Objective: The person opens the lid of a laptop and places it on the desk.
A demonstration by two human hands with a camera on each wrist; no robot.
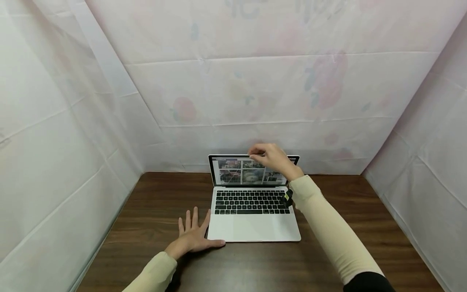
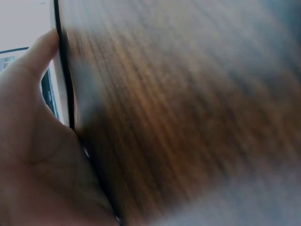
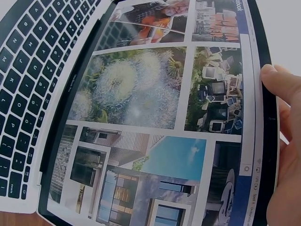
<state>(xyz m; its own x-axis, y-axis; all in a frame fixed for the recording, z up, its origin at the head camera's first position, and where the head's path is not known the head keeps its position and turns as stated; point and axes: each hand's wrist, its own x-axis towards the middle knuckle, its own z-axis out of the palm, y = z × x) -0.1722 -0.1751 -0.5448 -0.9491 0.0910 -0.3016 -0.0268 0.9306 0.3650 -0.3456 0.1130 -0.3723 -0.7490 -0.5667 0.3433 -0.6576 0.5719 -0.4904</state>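
Observation:
A silver laptop stands unfolded on the wooden table, its screen lit with a grid of pictures. My right hand pinches the top edge of the screen. In the right wrist view, its thumb lies on the black bezel and the fingers curl behind the lid. My left hand rests at the laptop's front left corner, fingers spread on the table beside it. Its thumb lies along the laptop's front edge. Black keys fill the upper part of the laptop's base.
The dark wooden table extends to both sides of the laptop. Pale fabric with faded fruit prints hangs close behind the lid, and more fabric encloses the left and right sides. A small black device sits at the right wrist.

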